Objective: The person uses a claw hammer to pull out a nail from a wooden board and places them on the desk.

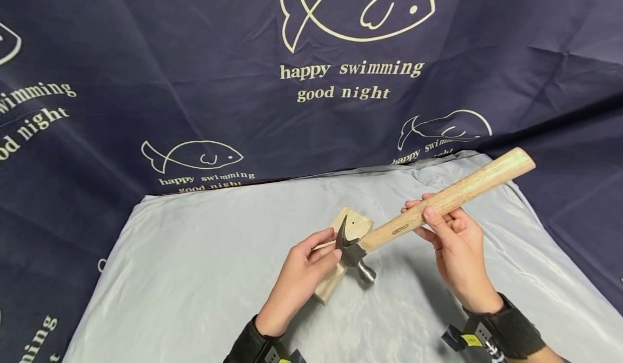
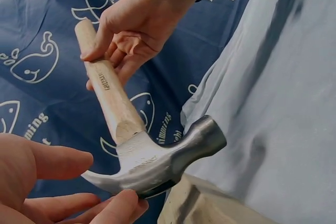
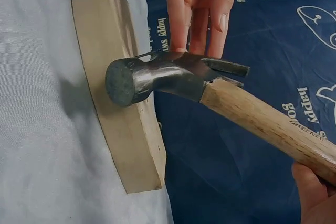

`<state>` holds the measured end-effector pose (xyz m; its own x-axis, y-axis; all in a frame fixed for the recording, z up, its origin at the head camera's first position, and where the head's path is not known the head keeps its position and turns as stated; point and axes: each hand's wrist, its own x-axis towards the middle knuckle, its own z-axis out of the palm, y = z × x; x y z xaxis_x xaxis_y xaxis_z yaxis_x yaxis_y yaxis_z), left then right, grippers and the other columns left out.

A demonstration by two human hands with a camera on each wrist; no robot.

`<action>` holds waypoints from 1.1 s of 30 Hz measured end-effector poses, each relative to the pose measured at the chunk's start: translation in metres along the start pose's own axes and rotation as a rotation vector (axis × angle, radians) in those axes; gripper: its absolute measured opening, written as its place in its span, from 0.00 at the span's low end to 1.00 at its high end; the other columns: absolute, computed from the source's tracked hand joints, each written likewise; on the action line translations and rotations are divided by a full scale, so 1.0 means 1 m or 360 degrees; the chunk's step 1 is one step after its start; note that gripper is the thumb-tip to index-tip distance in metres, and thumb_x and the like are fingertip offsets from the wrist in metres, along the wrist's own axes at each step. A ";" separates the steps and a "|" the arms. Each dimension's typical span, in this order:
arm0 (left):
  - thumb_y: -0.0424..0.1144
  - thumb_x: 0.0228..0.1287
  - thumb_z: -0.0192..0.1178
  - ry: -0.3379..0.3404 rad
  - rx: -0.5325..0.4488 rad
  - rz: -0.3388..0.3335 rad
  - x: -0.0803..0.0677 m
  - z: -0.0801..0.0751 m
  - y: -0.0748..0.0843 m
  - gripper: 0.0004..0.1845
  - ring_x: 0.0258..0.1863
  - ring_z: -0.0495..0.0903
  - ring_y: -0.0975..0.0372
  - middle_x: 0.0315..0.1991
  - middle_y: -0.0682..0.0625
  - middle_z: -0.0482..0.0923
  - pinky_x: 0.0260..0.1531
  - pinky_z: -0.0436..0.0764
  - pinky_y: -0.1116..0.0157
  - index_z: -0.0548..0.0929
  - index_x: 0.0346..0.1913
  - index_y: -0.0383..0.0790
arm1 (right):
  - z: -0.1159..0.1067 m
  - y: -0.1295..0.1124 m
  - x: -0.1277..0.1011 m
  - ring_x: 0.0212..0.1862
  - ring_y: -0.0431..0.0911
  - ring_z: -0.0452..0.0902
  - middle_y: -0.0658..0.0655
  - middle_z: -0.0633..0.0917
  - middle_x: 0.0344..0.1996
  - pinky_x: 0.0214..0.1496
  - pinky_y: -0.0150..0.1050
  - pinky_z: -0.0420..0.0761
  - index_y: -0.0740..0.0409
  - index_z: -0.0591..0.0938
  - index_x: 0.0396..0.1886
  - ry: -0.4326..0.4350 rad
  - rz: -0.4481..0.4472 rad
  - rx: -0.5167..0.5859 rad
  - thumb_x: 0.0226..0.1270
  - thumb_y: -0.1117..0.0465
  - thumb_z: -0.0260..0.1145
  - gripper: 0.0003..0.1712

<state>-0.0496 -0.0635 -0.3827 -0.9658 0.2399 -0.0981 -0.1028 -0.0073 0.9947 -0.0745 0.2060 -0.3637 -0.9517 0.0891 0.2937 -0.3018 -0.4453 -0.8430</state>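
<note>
A claw hammer with a pale wooden handle (image 1: 448, 195) and a steel head (image 1: 355, 253) is held low over a light wooden block (image 1: 354, 223) lying on the grey cloth. My right hand (image 1: 452, 238) grips the handle near its middle, thumb on top. My left hand (image 1: 311, 260) reaches in from the left with fairly straight fingers. Its fingertips (image 2: 118, 205) touch the claw (image 2: 105, 179), and the round striking face (image 3: 119, 82) points away from that hand. In the right wrist view a thin nail-like wire (image 3: 146, 54) shows between the block (image 3: 113, 51) and the head (image 3: 163, 74).
A grey cloth (image 1: 194, 276) covers the table. A dark blue sheet (image 1: 146, 81) printed with white fish and words hangs behind it and drapes down both sides. Black bands with cameras sit on both wrists.
</note>
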 end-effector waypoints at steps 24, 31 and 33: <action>0.44 0.70 0.67 0.0043 0.1130 -0.0359 -0.003 -0.054 -0.005 0.31 0.68 0.73 0.42 0.67 0.36 0.74 0.62 0.75 0.43 0.74 0.72 0.37 | 0.009 -0.013 -0.007 0.52 0.49 0.90 0.56 0.92 0.46 0.56 0.42 0.86 0.79 0.73 0.62 -0.0060 -0.0018 -0.0441 0.77 0.75 0.56 0.18; 0.40 0.68 0.69 -0.0056 0.1091 -0.0344 -0.005 -0.054 -0.004 0.24 0.61 0.79 0.46 0.60 0.41 0.81 0.56 0.80 0.50 0.81 0.64 0.37 | 0.011 -0.012 -0.006 0.52 0.48 0.89 0.56 0.92 0.47 0.55 0.41 0.87 0.79 0.74 0.63 -0.0113 -0.0008 -0.0547 0.76 0.73 0.59 0.19; 0.38 0.68 0.69 -0.0085 0.1080 -0.0333 -0.006 -0.053 -0.003 0.20 0.56 0.82 0.49 0.56 0.43 0.83 0.51 0.82 0.53 0.84 0.61 0.38 | 0.011 -0.012 -0.006 0.52 0.47 0.89 0.55 0.91 0.47 0.55 0.40 0.86 0.78 0.74 0.63 -0.0135 -0.0009 -0.0582 0.76 0.73 0.60 0.19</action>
<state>-0.0557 -0.1163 -0.3869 -0.9272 0.2176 -0.3049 -0.0974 0.6460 0.7571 -0.0650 0.2009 -0.3507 -0.9467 0.0094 0.3221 -0.3214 -0.0959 -0.9421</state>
